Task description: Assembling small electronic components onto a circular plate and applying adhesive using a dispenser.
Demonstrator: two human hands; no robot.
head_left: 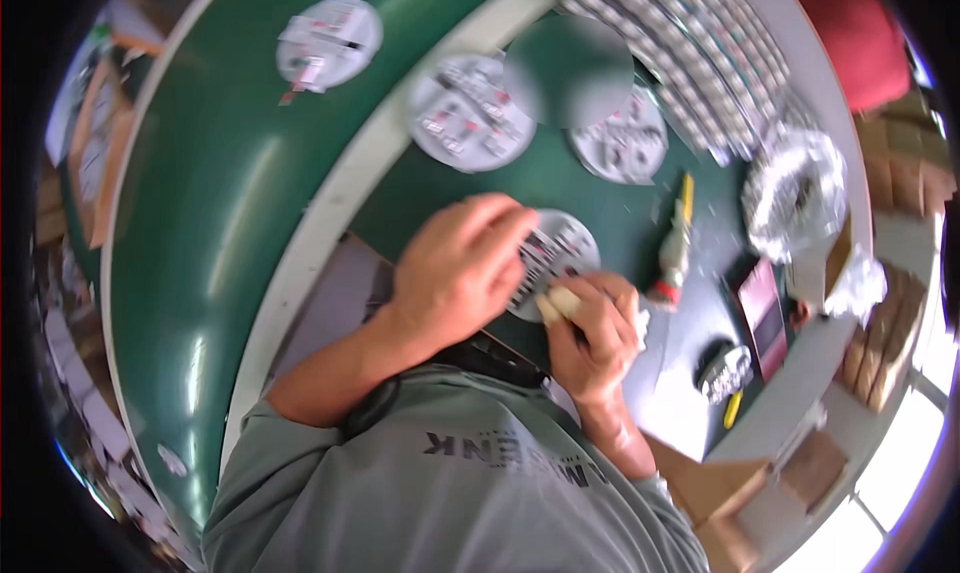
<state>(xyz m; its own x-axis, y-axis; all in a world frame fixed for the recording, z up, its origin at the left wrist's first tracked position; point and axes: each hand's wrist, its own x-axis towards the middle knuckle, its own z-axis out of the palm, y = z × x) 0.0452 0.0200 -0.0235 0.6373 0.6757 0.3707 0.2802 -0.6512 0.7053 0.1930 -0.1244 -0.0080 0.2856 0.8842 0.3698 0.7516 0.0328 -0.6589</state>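
A round pale grey plate (575,241) with rows of small dark and light parts lies on the green worktop right in front of me. My left hand (455,268) reaches over its left edge, fingers bent and held together; what they grip is hidden. At the plate's lower right, my right hand (595,338) is closed, with pale yellowish coverings on the thumb and a fingertip. Something white shows beside its outer edge. I cannot make out what the right fingers hold.
More round plates with parts lie beyond, one (472,113) left, another (620,138) right, and a third (330,45) on the long green surface. To the right are strips in rows (680,53), a yellow-handled tool (678,243), a clear plastic bag (795,193) and a phone-like slab (763,318).
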